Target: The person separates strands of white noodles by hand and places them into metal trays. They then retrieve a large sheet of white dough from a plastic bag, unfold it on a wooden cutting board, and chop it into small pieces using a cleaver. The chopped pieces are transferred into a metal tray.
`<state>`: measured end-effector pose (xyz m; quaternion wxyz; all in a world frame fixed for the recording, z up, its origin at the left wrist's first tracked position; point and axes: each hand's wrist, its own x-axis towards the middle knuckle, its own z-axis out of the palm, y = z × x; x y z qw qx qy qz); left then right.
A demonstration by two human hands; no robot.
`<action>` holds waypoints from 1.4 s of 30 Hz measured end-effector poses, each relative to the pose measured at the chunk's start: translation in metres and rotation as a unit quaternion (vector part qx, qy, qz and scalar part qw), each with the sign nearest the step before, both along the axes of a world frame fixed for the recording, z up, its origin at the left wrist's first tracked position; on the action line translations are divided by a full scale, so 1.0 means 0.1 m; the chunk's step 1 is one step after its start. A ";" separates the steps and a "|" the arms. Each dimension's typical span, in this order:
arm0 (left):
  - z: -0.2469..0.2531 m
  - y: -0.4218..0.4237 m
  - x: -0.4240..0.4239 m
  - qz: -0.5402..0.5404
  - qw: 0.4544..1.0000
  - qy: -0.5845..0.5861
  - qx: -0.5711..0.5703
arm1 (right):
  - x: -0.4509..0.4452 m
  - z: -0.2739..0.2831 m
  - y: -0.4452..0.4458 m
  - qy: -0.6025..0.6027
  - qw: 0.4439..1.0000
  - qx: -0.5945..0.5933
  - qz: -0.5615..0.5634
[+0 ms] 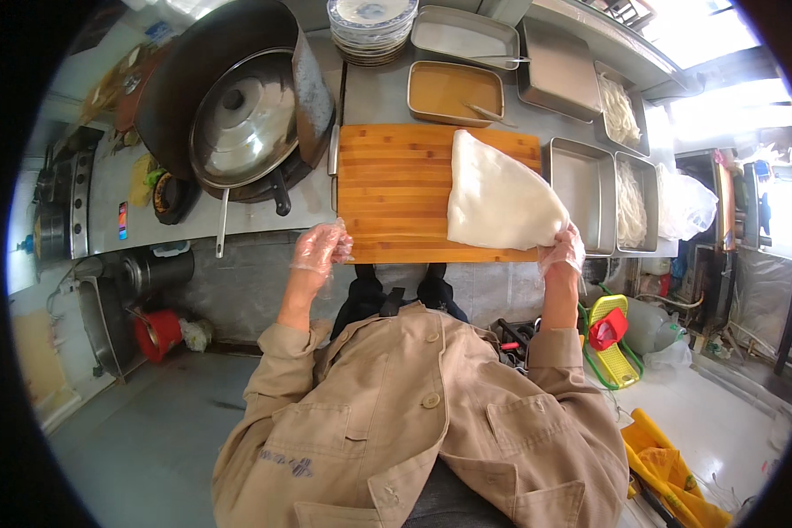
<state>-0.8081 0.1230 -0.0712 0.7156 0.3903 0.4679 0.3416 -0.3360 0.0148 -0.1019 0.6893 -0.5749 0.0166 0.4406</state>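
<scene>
A bamboo cutting board (pixel 396 191) lies on the metal counter before me. On its right half rests a folded white sheet of dough or rice noodle (pixel 501 195). My right hand (pixel 563 249), in a clear plastic glove, pinches the sheet's lower right corner. My left hand (pixel 323 247), gloved the same way, is at the board's lower left corner with its fingers curled; whether they hold anything cannot be told. Beyond the board a metal tray (pixel 455 89) holds brown liquid and a spoon. An uncovered metal tray (pixel 582 198) stands just right of the board.
At left, a pan lid (pixel 245 119) leans inside a dark metal windscreen, near a cleaver's black handle (pixel 280 191). Stacked plates (pixel 373 26) stand at the back. Trays of white noodles (pixel 631 204) and a plastic bag (pixel 690 204) are at right. A phone (pixel 123 220) lies far left.
</scene>
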 end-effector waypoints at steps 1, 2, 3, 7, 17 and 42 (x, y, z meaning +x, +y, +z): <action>-0.02 0.00 -0.01 -0.001 1.000 0.002 -0.001 | 0.04 -0.07 -0.04 -0.043 0.997 -0.062 0.002; -0.04 0.00 0.00 0.002 1.000 -0.004 -0.005 | 0.08 -0.14 -0.08 -0.085 0.988 -0.125 0.003; -0.06 0.00 0.01 0.004 1.000 -0.010 -0.010 | 0.17 -0.34 -0.17 -0.065 0.991 -0.113 0.003; -0.07 0.00 0.03 0.013 1.000 -0.009 -0.023 | 0.16 -0.55 -0.33 -0.039 0.994 -0.098 -0.022; 0.01 0.06 0.25 -0.049 0.999 -0.001 -0.021 | -0.99 0.41 0.39 -0.084 0.987 0.019 0.133; -0.24 0.78 0.63 0.062 0.998 -0.017 -0.003 | 0.24 -0.84 0.71 -0.438 0.862 -0.145 0.212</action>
